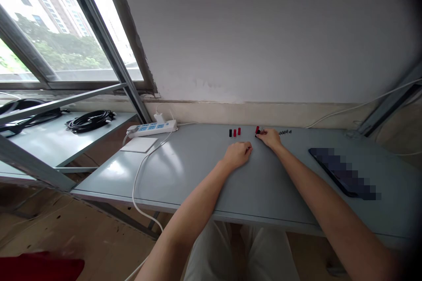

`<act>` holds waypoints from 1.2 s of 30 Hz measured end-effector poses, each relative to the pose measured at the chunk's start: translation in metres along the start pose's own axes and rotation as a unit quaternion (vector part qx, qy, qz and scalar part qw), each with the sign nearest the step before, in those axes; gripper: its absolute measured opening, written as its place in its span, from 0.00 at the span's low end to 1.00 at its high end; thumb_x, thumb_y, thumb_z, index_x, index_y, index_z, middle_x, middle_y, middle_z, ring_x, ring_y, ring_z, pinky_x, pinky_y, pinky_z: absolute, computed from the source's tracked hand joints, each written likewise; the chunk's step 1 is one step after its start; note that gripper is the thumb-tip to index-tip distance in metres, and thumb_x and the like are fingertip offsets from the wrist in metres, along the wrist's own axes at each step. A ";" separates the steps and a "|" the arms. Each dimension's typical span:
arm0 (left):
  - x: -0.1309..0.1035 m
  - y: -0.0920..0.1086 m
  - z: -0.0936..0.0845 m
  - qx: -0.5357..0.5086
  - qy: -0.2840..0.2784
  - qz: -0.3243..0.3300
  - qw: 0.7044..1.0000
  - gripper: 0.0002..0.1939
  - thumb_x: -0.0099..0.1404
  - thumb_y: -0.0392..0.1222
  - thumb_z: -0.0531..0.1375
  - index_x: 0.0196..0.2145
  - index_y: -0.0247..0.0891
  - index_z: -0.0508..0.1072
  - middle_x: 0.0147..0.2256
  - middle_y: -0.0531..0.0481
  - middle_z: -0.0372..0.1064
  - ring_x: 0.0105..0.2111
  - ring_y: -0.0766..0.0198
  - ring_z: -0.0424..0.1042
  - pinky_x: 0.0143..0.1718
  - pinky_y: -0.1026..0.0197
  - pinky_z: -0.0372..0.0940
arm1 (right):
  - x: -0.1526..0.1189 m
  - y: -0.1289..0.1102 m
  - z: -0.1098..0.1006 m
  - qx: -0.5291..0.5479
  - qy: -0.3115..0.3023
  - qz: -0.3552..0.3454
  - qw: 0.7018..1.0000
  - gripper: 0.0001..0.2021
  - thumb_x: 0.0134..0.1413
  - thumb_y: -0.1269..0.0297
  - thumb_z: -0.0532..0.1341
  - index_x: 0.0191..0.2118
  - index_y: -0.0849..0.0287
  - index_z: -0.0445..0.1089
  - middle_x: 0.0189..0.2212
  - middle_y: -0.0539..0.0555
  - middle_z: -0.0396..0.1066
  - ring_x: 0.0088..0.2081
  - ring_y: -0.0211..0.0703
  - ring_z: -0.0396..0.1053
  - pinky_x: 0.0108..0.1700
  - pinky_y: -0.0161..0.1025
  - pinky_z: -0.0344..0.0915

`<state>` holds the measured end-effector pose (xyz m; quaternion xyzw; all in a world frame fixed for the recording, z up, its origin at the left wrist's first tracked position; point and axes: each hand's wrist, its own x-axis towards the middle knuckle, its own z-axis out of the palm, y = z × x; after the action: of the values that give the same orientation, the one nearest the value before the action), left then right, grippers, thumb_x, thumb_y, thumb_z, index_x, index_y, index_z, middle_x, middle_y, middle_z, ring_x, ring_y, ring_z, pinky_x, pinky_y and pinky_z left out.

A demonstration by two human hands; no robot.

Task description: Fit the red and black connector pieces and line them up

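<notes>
Pieces (257, 129), red and black, meet the right hand (271, 138) near the tabletop (260, 184)'s back edge; whether pinched or merely touched, I cannot tell. The left hand (238, 155) rests curled, likely for support, any contents hidden. Three tubes (234, 132) stand lined up, perhaps for tidiness. Window (72, 48) light glares leftward.

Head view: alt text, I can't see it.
The right hand touches small red and black pieces on a grey table, the left hand curled nearby. Left of the pieces are one black and two red cylinders, then a power strip.
</notes>
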<state>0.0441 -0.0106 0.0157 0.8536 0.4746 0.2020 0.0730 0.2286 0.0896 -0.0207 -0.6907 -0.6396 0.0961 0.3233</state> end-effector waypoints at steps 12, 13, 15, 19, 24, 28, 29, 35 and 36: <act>0.000 -0.001 0.000 -0.024 -0.008 0.016 1.000 0.15 0.62 0.43 0.46 0.34 0.38 0.70 0.29 0.46 0.68 0.28 0.61 0.66 0.28 0.62 0.57 | 0.003 -0.004 -0.002 -0.041 0.007 0.025 0.999 0.09 0.38 0.59 0.58 0.24 0.59 0.70 0.24 0.55 0.70 0.28 0.44 0.67 0.29 0.37 0.59; 0.001 -0.001 0.001 -0.024 -0.012 0.016 1.000 0.15 0.62 0.43 0.45 0.34 0.38 0.70 0.29 0.46 0.68 0.28 0.61 0.66 0.28 0.62 0.57 | 0.003 -0.003 -0.003 -0.041 0.004 0.029 0.999 0.09 0.38 0.59 0.58 0.25 0.59 0.70 0.24 0.55 0.70 0.29 0.44 0.67 0.29 0.37 0.59; 0.001 0.000 0.001 -0.022 -0.019 0.016 0.999 0.14 0.62 0.43 0.46 0.34 0.38 0.69 0.30 0.46 0.68 0.28 0.62 0.66 0.28 0.63 0.57 | 0.005 -0.001 -0.004 -0.037 0.001 0.031 0.999 0.09 0.38 0.59 0.59 0.25 0.59 0.70 0.24 0.55 0.70 0.29 0.44 0.67 0.29 0.36 0.59; 0.001 0.002 0.002 -0.023 -0.018 0.025 0.999 0.15 0.62 0.44 0.45 0.34 0.38 0.69 0.31 0.47 0.69 0.28 0.63 0.66 0.28 0.63 0.56 | 0.007 -0.001 -0.004 -0.032 0.004 0.019 0.999 0.09 0.39 0.58 0.58 0.25 0.59 0.69 0.25 0.55 0.70 0.30 0.43 0.67 0.30 0.36 0.59; 0.000 0.002 0.003 -0.023 -0.011 0.027 0.999 0.14 0.62 0.44 0.45 0.33 0.38 0.69 0.30 0.47 0.69 0.28 0.63 0.66 0.28 0.63 0.56 | 0.009 -0.003 0.000 -0.041 0.009 0.020 0.999 0.09 0.39 0.58 0.58 0.24 0.58 0.69 0.25 0.55 0.70 0.30 0.44 0.67 0.30 0.37 0.59; 0.000 0.003 0.003 -0.027 -0.011 0.027 0.999 0.14 0.62 0.43 0.45 0.33 0.38 0.69 0.30 0.46 0.69 0.28 0.62 0.66 0.29 0.63 0.56 | 0.012 -0.002 0.004 -0.050 0.002 0.021 0.999 0.08 0.39 0.59 0.59 0.25 0.58 0.69 0.25 0.55 0.70 0.30 0.45 0.67 0.31 0.37 0.59; -0.001 0.003 0.003 -0.029 -0.012 0.025 0.999 0.14 0.62 0.44 0.45 0.33 0.38 0.69 0.30 0.46 0.68 0.28 0.62 0.66 0.29 0.63 0.56 | 0.014 -0.001 0.004 -0.054 -0.004 0.019 0.998 0.08 0.39 0.59 0.59 0.25 0.58 0.69 0.25 0.56 0.70 0.31 0.45 0.67 0.31 0.37 0.59; -0.001 0.002 0.004 -0.046 -0.005 0.027 0.999 0.13 0.62 0.43 0.46 0.33 0.38 0.69 0.30 0.46 0.68 0.29 0.63 0.66 0.30 0.62 0.57 | 0.018 0.012 0.005 -0.071 -0.030 0.036 0.996 0.05 0.41 0.65 0.58 0.26 0.60 0.69 0.27 0.58 0.70 0.32 0.45 0.68 0.33 0.38 0.60; -0.001 0.002 0.004 -0.044 -0.006 0.030 0.999 0.13 0.62 0.43 0.46 0.33 0.38 0.69 0.30 0.47 0.69 0.28 0.63 0.66 0.30 0.62 0.57 | 0.018 0.014 0.005 -0.073 -0.031 0.039 0.996 0.04 0.42 0.67 0.58 0.27 0.60 0.69 0.28 0.58 0.71 0.33 0.45 0.68 0.34 0.37 0.60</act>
<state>0.0470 -0.0123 0.0123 0.8646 0.4388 0.2197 0.1077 0.2398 0.1088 -0.0275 -0.7338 -0.6268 0.0831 0.2484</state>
